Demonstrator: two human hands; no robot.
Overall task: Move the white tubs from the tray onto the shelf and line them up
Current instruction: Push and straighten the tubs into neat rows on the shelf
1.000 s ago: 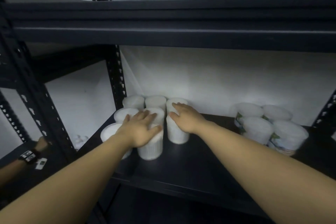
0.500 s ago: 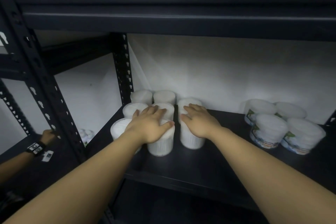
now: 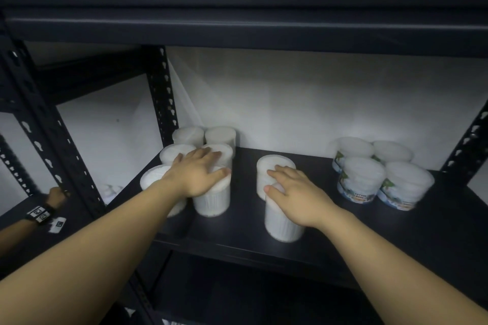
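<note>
The white tubs (image 3: 211, 200) are round, upright cylinders with flat lids and fine vertical ribs on the sides; they look like translucent plastic. Six of them stand close together at the left end of the shelf (image 3: 330, 232), in two columns going back to the wall. The left hand (image 3: 196, 175) lies flat on the lid of the front tub of this group, with the fingers straight and spread, not curled round it. Two more white tubs stand apart from the group, near the middle of the shelf, one behind the other. The right hand (image 3: 298, 196) rests on top of the front one (image 3: 282, 221), fingers relaxed and a little bent over the lid; it presses and does not pinch.

The shelf is a matte dark board in a dark metal rack (image 3: 161, 97) with punched keyhole slots in the uprights. Behind it is a plain white wall (image 3: 317, 103). At the right end stand four wider tubs with printed labels (image 3: 360, 183).

The labels are blurred and I cannot read them fully. At the far left another arm with a wrist device (image 3: 39, 214) is partly cut off.
</note>
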